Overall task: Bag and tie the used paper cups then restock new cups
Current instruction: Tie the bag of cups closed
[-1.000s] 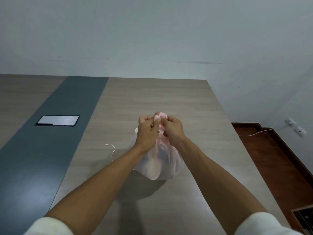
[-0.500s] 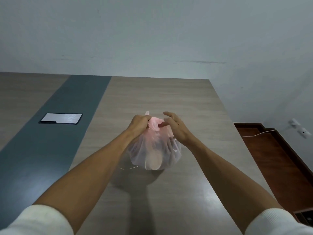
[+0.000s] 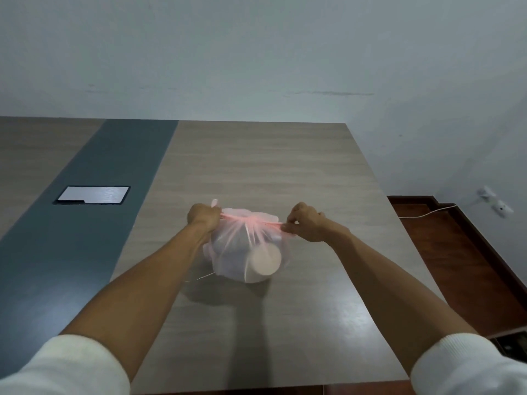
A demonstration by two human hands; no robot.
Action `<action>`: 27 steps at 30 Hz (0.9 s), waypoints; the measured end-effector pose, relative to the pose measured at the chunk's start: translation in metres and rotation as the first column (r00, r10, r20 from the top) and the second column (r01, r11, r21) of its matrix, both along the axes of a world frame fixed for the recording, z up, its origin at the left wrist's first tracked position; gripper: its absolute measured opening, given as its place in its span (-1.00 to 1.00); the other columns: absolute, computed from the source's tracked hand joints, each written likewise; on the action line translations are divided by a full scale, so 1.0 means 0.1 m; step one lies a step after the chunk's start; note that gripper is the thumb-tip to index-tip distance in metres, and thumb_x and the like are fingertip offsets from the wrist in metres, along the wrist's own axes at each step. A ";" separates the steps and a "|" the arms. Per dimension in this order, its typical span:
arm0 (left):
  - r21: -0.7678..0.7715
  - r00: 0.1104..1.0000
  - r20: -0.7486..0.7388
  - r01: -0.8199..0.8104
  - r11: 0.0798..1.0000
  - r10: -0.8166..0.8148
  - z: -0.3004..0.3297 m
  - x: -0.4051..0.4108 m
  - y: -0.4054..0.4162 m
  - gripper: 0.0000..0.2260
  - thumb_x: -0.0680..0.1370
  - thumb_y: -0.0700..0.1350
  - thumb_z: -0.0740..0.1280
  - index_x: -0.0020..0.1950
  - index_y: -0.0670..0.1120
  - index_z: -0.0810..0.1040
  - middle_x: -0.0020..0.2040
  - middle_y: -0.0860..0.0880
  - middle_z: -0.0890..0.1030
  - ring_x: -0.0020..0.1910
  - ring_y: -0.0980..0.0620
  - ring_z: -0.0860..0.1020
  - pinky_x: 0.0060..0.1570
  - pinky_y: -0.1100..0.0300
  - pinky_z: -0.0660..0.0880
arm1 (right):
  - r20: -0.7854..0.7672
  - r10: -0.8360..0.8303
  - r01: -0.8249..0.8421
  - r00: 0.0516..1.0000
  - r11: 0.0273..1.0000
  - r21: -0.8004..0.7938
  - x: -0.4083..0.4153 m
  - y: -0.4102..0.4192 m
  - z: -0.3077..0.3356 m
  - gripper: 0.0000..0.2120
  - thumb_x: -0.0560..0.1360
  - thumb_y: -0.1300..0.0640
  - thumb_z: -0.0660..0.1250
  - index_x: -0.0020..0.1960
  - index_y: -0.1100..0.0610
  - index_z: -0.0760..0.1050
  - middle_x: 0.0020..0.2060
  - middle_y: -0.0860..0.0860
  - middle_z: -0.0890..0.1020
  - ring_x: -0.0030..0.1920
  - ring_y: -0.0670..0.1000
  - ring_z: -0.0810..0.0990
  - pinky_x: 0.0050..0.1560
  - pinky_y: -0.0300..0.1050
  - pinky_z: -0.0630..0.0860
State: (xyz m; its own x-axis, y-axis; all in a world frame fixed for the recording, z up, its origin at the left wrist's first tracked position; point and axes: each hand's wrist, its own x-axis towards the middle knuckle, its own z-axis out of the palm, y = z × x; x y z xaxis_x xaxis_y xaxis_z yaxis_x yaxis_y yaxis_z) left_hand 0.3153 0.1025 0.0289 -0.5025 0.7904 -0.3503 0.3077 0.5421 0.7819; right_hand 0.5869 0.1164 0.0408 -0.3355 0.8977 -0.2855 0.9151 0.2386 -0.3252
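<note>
Item: pink plastic bag point(image 3: 242, 252) of used paper cups, resting near the middle of the wood-grain desk point(image 3: 285, 166).

Hands: left hand point(image 3: 203, 219) fisted around one bag ear; right hand point(image 3: 306, 223) pinched closed on the other; both drew the ears apart along a left-right line.

Technique, as judged: an even, level pull on both ears would seat the knot without tearing the film.

Orientation: the visible cup point(image 3: 263, 262) lay tilted, circular end facing the viewer, long axis running away toward the wall.
</note>
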 end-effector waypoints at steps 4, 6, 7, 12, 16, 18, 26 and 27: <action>0.010 0.997 -0.075 0.027 1.000 -0.026 -0.16 -0.13 -0.13 -0.65 0.63 0.00 0.35 0.09 -0.30 0.67 0.07 -0.27 0.68 0.04 -0.26 0.63 -0.02 0.04 0.52 | -0.031 -0.016 0.013 0.999 0.997 -0.082 0.04 -0.03 -0.11 -0.60 0.59 -0.15 0.31 -0.28 0.10 0.55 -0.20 0.05 0.53 -0.21 0.08 0.49 -0.06 -0.05 0.40; 0.119 0.988 -0.129 0.104 0.987 -0.089 -0.17 -0.11 -0.17 -0.65 0.65 0.02 0.32 -0.14 -0.22 0.68 -0.20 -0.20 0.66 -0.14 -0.20 0.58 -0.18 0.06 0.48 | -0.255 -0.132 0.075 0.958 0.972 -0.222 0.00 -0.02 -0.11 -0.65 0.56 -0.02 0.36 -0.22 0.23 0.64 -0.30 -0.02 0.59 -0.27 0.00 0.52 -0.14 -0.11 0.41; 0.170 0.984 -0.142 0.132 0.977 -0.108 -0.15 -0.11 -0.20 -0.62 0.64 0.02 0.32 -0.28 -0.17 0.61 -0.34 -0.12 0.57 -0.24 -0.14 0.50 -0.29 0.08 0.41 | -0.411 -0.239 0.107 0.880 0.942 -0.319 -0.03 -0.02 -0.09 -0.74 0.55 0.05 0.36 -0.09 0.22 0.70 -0.20 -0.03 0.68 -0.17 -0.02 0.60 -0.07 -0.11 0.48; 0.329 0.959 -0.044 0.278 0.903 -0.279 -0.01 0.10 -0.25 -0.61 0.68 0.09 0.22 -0.05 -0.19 0.63 -0.15 -0.02 0.71 -0.15 0.00 0.61 -0.09 0.09 0.53 | -0.775 -0.606 0.049 0.178 0.793 -0.608 -0.37 0.02 -0.09 -0.69 0.59 0.14 0.27 -0.06 0.37 0.65 -0.06 0.19 0.73 0.05 0.12 0.68 0.16 -0.03 0.55; 0.454 0.914 0.227 0.205 0.867 -0.335 0.04 0.38 -0.27 -0.63 0.72 0.04 0.15 -0.08 -0.24 0.46 -0.31 -0.06 0.67 -0.21 0.00 0.69 -0.07 0.14 0.57 | -0.794 -0.597 0.074 0.109 0.802 -0.593 -0.60 -0.06 -0.18 -0.82 0.57 0.12 0.40 -0.10 0.24 0.62 -0.26 0.08 0.63 -0.20 0.07 0.61 -0.16 -0.14 0.60; 0.440 0.894 0.331 0.139 0.887 -0.303 0.02 0.47 -0.25 -0.64 0.70 0.10 0.15 -0.01 -0.19 0.47 -0.36 -0.03 0.52 -0.29 -0.01 0.60 -0.15 0.08 0.53 | -0.799 -0.564 0.123 0.207 0.825 -0.551 -0.66 -0.11 -0.26 -0.90 0.56 0.28 0.37 0.06 0.27 0.59 -0.17 0.14 0.62 -0.21 0.05 0.59 -0.16 -0.12 0.58; 0.357 0.729 0.624 0.053 0.932 -0.280 -0.09 0.51 -0.23 -0.93 0.40 -0.15 0.17 -0.23 -0.13 0.40 -0.37 -0.06 0.37 -0.48 0.06 0.28 -0.45 0.19 0.34 | -0.750 -0.660 0.202 0.035 0.740 -0.641 -0.77 -0.24 -0.39 -0.87 0.62 0.30 0.30 -0.04 0.35 0.57 -0.26 0.22 0.64 -0.24 0.13 0.61 -0.10 0.02 0.64; 0.347 0.729 0.621 0.074 0.935 -0.288 -0.12 0.49 -0.23 -0.89 0.46 -0.17 0.17 -0.20 -0.17 0.45 -0.35 -0.06 0.39 -0.48 0.07 0.30 -0.45 0.21 0.35 | -0.750 -0.662 0.199 0.012 0.736 -0.647 -0.77 -0.26 -0.40 -0.84 0.62 0.28 0.31 -0.11 0.31 0.55 -0.29 0.21 0.63 -0.22 0.13 0.60 -0.11 0.01 0.64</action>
